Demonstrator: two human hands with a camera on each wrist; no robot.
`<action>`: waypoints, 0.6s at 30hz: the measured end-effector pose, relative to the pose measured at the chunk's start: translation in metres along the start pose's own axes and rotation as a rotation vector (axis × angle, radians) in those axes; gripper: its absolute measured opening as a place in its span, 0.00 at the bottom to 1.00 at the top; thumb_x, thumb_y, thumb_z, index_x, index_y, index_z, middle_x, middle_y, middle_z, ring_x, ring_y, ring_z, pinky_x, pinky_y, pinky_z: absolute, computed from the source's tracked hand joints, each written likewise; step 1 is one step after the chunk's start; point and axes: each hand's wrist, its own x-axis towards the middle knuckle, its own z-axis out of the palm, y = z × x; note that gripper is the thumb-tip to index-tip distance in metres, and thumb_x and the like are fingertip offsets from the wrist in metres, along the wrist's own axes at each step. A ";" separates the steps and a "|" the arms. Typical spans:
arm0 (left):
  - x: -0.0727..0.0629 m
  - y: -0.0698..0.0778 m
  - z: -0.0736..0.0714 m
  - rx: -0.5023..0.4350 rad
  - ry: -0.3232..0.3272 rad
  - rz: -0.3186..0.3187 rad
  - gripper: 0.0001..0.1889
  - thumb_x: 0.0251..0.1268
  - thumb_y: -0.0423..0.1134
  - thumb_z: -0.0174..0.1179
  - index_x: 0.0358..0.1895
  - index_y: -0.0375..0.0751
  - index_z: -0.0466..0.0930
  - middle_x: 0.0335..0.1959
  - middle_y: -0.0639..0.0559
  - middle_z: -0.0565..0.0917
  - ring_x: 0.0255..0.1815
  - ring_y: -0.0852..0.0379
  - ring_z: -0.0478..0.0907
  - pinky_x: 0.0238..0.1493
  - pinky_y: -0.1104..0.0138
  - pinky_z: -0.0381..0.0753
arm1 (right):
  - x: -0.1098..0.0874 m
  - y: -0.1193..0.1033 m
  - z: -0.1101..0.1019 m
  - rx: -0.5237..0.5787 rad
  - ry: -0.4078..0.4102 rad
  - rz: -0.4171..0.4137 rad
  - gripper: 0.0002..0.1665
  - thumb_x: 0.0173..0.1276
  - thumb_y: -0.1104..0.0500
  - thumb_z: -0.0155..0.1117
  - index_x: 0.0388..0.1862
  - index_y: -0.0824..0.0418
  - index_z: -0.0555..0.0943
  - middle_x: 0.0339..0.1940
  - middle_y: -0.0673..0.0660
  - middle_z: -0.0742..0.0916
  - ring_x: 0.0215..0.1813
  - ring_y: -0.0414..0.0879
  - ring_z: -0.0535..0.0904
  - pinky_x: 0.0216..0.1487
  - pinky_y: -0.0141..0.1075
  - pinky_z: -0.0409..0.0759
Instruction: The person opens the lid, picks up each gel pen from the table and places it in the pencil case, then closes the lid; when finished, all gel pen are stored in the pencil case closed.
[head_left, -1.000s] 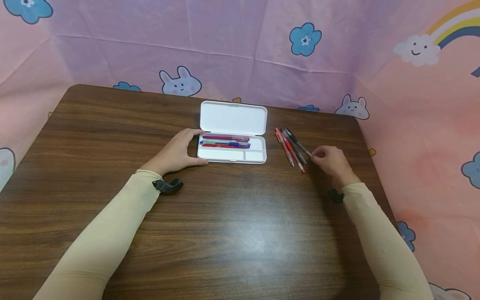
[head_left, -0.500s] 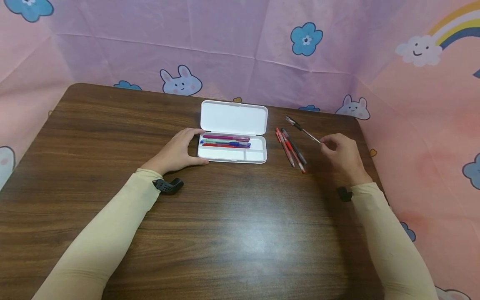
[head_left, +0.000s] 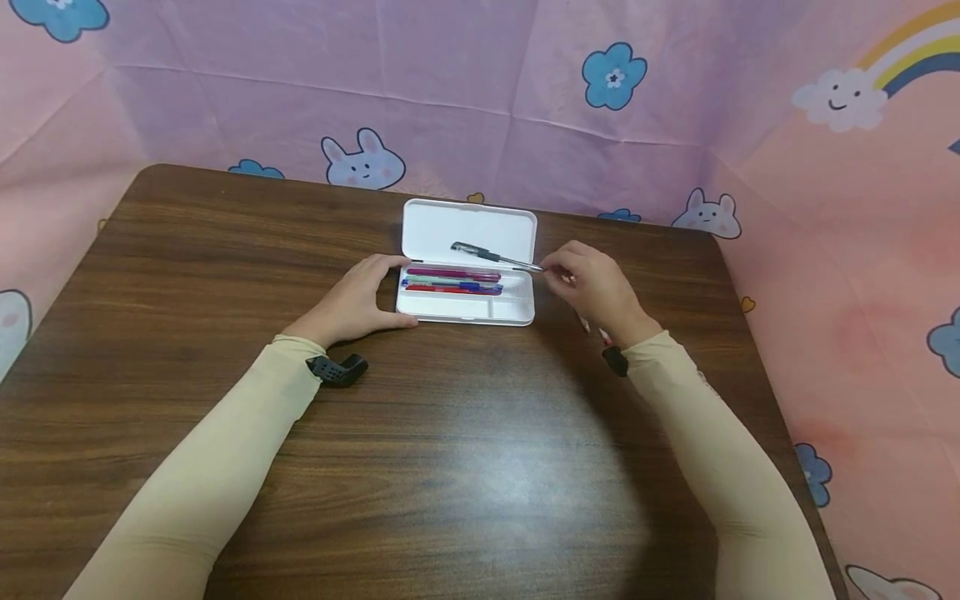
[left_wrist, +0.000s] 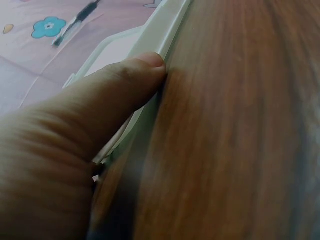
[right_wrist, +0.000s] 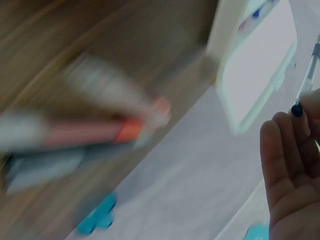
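Observation:
In the head view a white pencil case [head_left: 450, 311] lies with its lid [head_left: 427, 221] raised. Several pens [head_left: 450, 275], among them purple, blue and red ones, rest in its rear compartment. My left hand [head_left: 348, 304] holds the case's left end, thumb at the front edge and fingers at the back corner. The left wrist view has the thumb [left_wrist: 125, 82] against the case's side. My right hand [head_left: 596, 292] pinches a clear pen with a black grip [head_left: 491, 254] by its end. That pen hangs above the case, in front of the lid.
Red and black pens [right_wrist: 90, 132] lie on the table to the right of the case, mostly covered by my right hand in the head view and blurred in the right wrist view. A patterned cloth [head_left: 465, 83] hangs behind the brown table [head_left: 450, 458].
My right hand has picked the black-gripped pen off the loose pens, drawn it right, then carried it left over the pencil case. My left hand stays at the case.

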 end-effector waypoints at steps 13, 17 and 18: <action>0.001 -0.001 0.002 -0.006 0.001 0.007 0.56 0.51 0.70 0.73 0.80 0.48 0.60 0.79 0.45 0.62 0.81 0.42 0.56 0.78 0.40 0.58 | 0.032 -0.029 0.043 -0.038 -0.266 -0.016 0.07 0.73 0.65 0.66 0.47 0.62 0.88 0.42 0.56 0.87 0.43 0.46 0.82 0.48 0.40 0.83; 0.000 -0.001 0.001 -0.006 0.006 0.009 0.56 0.50 0.70 0.74 0.79 0.47 0.60 0.79 0.45 0.63 0.81 0.42 0.56 0.78 0.40 0.57 | 0.032 -0.027 0.048 -0.051 -0.258 -0.019 0.07 0.74 0.63 0.66 0.46 0.61 0.89 0.42 0.55 0.88 0.43 0.47 0.82 0.47 0.41 0.83; 0.000 -0.001 0.000 -0.006 0.007 0.009 0.56 0.50 0.70 0.74 0.79 0.47 0.60 0.79 0.45 0.63 0.81 0.42 0.56 0.78 0.40 0.57 | 0.032 -0.027 0.048 -0.052 -0.253 -0.022 0.07 0.74 0.63 0.66 0.46 0.60 0.89 0.42 0.55 0.88 0.43 0.47 0.82 0.47 0.42 0.83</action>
